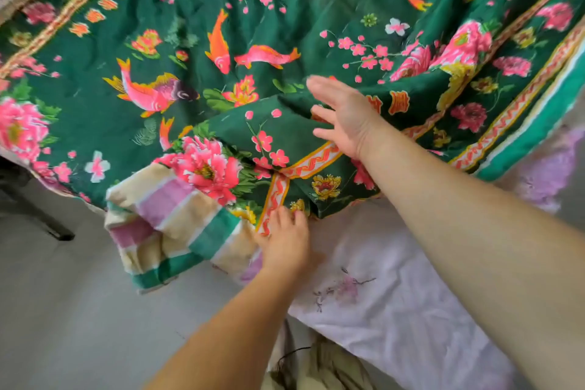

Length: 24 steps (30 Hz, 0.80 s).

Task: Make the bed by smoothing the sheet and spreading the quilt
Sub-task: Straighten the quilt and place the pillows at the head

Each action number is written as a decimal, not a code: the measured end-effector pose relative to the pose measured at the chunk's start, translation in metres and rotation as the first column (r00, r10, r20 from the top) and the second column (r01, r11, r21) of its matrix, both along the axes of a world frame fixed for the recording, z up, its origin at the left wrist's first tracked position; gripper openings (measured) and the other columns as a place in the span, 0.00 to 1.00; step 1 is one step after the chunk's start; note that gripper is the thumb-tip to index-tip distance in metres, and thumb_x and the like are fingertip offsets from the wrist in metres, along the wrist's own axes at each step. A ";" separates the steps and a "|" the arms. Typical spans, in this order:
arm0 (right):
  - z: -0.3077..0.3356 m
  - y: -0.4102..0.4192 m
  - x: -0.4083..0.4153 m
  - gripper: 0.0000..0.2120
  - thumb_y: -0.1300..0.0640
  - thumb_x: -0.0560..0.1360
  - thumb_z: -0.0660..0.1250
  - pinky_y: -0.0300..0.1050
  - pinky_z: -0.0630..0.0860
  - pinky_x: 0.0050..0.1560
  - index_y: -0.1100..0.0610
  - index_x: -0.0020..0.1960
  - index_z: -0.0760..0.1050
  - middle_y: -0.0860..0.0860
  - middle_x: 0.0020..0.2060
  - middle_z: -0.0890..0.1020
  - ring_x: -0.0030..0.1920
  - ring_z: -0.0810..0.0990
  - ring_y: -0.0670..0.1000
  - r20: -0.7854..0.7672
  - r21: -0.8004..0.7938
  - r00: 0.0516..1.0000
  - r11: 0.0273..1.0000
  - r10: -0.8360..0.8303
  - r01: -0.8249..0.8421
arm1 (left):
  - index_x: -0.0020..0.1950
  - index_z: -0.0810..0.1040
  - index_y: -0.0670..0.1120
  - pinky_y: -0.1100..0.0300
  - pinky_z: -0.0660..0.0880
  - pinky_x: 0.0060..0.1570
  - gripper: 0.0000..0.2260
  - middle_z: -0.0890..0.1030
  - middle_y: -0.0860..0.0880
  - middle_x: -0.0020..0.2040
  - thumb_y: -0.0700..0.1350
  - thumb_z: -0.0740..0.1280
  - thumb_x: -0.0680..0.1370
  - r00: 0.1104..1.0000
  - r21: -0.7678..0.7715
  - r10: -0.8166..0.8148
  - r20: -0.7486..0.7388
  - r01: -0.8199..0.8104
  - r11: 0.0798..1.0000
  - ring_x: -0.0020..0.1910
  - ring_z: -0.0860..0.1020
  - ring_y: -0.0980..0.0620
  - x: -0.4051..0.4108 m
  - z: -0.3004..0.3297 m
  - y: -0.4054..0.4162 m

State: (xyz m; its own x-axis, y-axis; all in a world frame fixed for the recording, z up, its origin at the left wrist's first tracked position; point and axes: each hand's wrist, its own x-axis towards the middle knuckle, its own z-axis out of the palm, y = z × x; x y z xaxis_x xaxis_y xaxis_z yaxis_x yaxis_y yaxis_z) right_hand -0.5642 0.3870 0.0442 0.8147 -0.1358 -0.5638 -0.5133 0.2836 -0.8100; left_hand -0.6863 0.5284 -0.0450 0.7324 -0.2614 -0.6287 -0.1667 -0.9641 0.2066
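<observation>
Quilt (285,25), green with pink flowers and fish, covers the far bed, near corner folded over. Left hand (286,241) pinches its near edge; right hand (345,114) rests flat, fingers straight, on the fold. Pale sheet (395,294) shows nearby.

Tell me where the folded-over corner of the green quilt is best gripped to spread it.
Probably grip the quilt at the folded corner's orange-trimmed edge, coming from the near side, where the left hand already holds it. That flap lies doubled back, so pulling toward the pink sheet should unfold it.
</observation>
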 end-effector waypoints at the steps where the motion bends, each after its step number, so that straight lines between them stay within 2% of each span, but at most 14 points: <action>1: -0.013 -0.002 -0.010 0.14 0.54 0.76 0.66 0.55 0.68 0.64 0.51 0.61 0.75 0.50 0.59 0.78 0.61 0.74 0.51 0.034 -0.122 0.996 0.989 -0.080 0.084 | 0.74 0.56 0.46 0.38 0.63 0.67 0.40 0.55 0.42 0.74 0.56 0.72 0.70 0.990 0.076 0.087 -0.108 -0.079 0.994 0.75 0.53 0.43 0.002 -0.008 -0.001; 4: -0.063 -0.015 -0.057 0.08 0.61 0.73 0.66 0.45 0.75 0.48 0.53 0.50 0.78 0.53 0.46 0.81 0.44 0.78 0.48 0.072 -0.309 0.908 0.856 -0.413 0.414 | 0.77 0.42 0.45 0.35 0.65 0.63 0.52 0.50 0.40 0.76 0.60 0.74 0.67 0.985 0.148 0.142 -0.099 -0.127 0.981 0.76 0.52 0.42 0.005 -0.031 -0.008; 6: -0.097 -0.019 -0.097 0.09 0.65 0.74 0.64 0.40 0.73 0.41 0.57 0.52 0.77 0.54 0.42 0.80 0.37 0.76 0.47 -0.021 -0.335 0.852 0.807 -0.522 0.486 | 0.77 0.52 0.44 0.38 0.73 0.54 0.49 0.62 0.39 0.72 0.59 0.75 0.66 0.989 0.235 0.133 0.071 -0.146 0.961 0.70 0.65 0.42 0.006 -0.055 -0.014; 8: -0.119 -0.017 -0.131 0.10 0.66 0.75 0.63 0.41 0.72 0.43 0.57 0.54 0.75 0.50 0.39 0.78 0.36 0.76 0.46 -0.145 -0.386 0.855 0.824 -0.498 0.414 | 0.67 0.72 0.45 0.48 0.77 0.41 0.30 0.77 0.41 0.56 0.51 0.73 0.67 0.965 0.266 0.054 0.256 -0.124 0.956 0.52 0.78 0.43 0.010 -0.078 -0.014; 9: -0.133 -0.014 -0.146 0.10 0.66 0.76 0.63 0.43 0.72 0.44 0.57 0.55 0.75 0.49 0.38 0.78 0.37 0.76 0.46 -0.218 -0.391 0.861 0.849 -0.460 0.355 | 0.59 0.78 0.46 0.53 0.76 0.37 0.19 0.79 0.43 0.47 0.45 0.67 0.68 0.948 0.250 0.034 0.316 -0.118 0.961 0.43 0.79 0.44 0.015 -0.080 -0.014; 11: -0.148 -0.008 -0.167 0.12 0.65 0.76 0.63 0.46 0.73 0.47 0.57 0.58 0.74 0.48 0.39 0.77 0.42 0.77 0.49 -0.355 -0.360 0.860 0.903 -0.366 0.235 | 0.48 0.81 0.46 0.57 0.74 0.34 0.16 0.79 0.45 0.39 0.38 0.55 0.69 0.931 0.253 0.014 0.364 -0.114 0.961 0.37 0.79 0.45 0.029 -0.072 -0.008; 12: -0.150 -0.006 -0.173 0.14 0.64 0.75 0.63 0.48 0.74 0.49 0.56 0.60 0.73 0.48 0.41 0.77 0.46 0.77 0.51 -0.411 -0.342 0.854 0.922 -0.320 0.181 | 0.49 0.79 0.45 0.56 0.75 0.37 0.17 0.79 0.44 0.41 0.35 0.54 0.71 0.931 0.262 0.045 0.362 -0.148 0.953 0.40 0.80 0.44 0.040 -0.062 -0.005; 14: -0.149 -0.005 -0.181 0.20 0.61 0.75 0.65 0.51 0.74 0.58 0.57 0.66 0.69 0.50 0.48 0.77 0.53 0.77 0.53 -0.469 -0.304 0.848 0.947 -0.247 0.108 | 0.59 0.74 0.42 0.50 0.75 0.47 0.14 0.78 0.41 0.52 0.34 0.57 0.75 0.964 0.146 0.109 0.241 -0.147 0.978 0.52 0.78 0.39 0.056 -0.049 -0.001; 17: -0.133 0.002 -0.185 0.31 0.59 0.75 0.69 0.47 0.70 0.59 0.56 0.74 0.60 0.53 0.61 0.73 0.58 0.73 0.53 -0.479 -0.205 0.869 0.978 -0.123 0.026 | 0.64 0.74 0.44 0.51 0.74 0.53 0.19 0.79 0.40 0.55 0.35 0.65 0.73 0.971 -0.047 0.237 0.037 -0.235 0.971 0.55 0.78 0.40 0.064 -0.020 0.010; 19: -0.123 0.008 -0.189 0.30 0.62 0.73 0.71 0.44 0.69 0.57 0.57 0.72 0.64 0.54 0.61 0.74 0.57 0.73 0.53 -0.455 -0.154 0.888 0.988 -0.066 -0.005 | 0.58 0.79 0.41 0.52 0.76 0.53 0.16 0.82 0.41 0.50 0.34 0.70 0.70 0.932 -0.205 0.304 -0.197 -0.343 0.917 0.49 0.80 0.44 0.058 0.006 0.014; 21: -0.109 0.013 -0.191 0.16 0.66 0.71 0.71 0.45 0.75 0.50 0.57 0.57 0.76 0.52 0.48 0.81 0.47 0.78 0.51 -0.398 -0.138 0.913 0.990 -0.083 0.029 | 0.48 0.81 0.41 0.53 0.79 0.47 0.10 0.81 0.42 0.40 0.31 0.71 0.69 0.822 -0.346 0.330 -0.464 -0.511 0.787 0.38 0.79 0.47 0.044 0.035 0.017; 22: -0.101 0.014 -0.193 0.11 0.66 0.71 0.71 0.44 0.75 0.44 0.56 0.51 0.77 0.51 0.42 0.81 0.43 0.78 0.50 -0.400 -0.105 0.911 0.992 -0.101 0.064 | 0.45 0.81 0.42 0.56 0.79 0.43 0.09 0.81 0.44 0.37 0.30 0.70 0.69 0.765 -0.383 0.318 -0.559 -0.579 0.720 0.33 0.79 0.48 0.036 0.051 0.018; 23: -0.092 0.014 -0.197 0.13 0.63 0.70 0.71 0.43 0.74 0.43 0.55 0.53 0.76 0.52 0.43 0.81 0.45 0.79 0.52 -0.415 -0.061 0.903 0.994 -0.112 0.095 | 0.43 0.81 0.43 0.59 0.79 0.39 0.10 0.81 0.46 0.34 0.29 0.69 0.70 0.731 -0.424 0.277 -0.624 -0.615 0.665 0.30 0.79 0.50 0.029 0.067 0.019; 24: -0.086 0.012 -0.200 0.21 0.59 0.69 0.72 0.44 0.73 0.45 0.52 0.60 0.73 0.54 0.49 0.81 0.51 0.79 0.55 -0.417 -0.007 0.900 0.991 -0.124 0.133 | 0.43 0.81 0.44 0.61 0.79 0.37 0.10 0.82 0.47 0.34 0.29 0.69 0.70 0.716 -0.463 0.225 -0.661 -0.626 0.628 0.29 0.79 0.52 0.023 0.080 0.020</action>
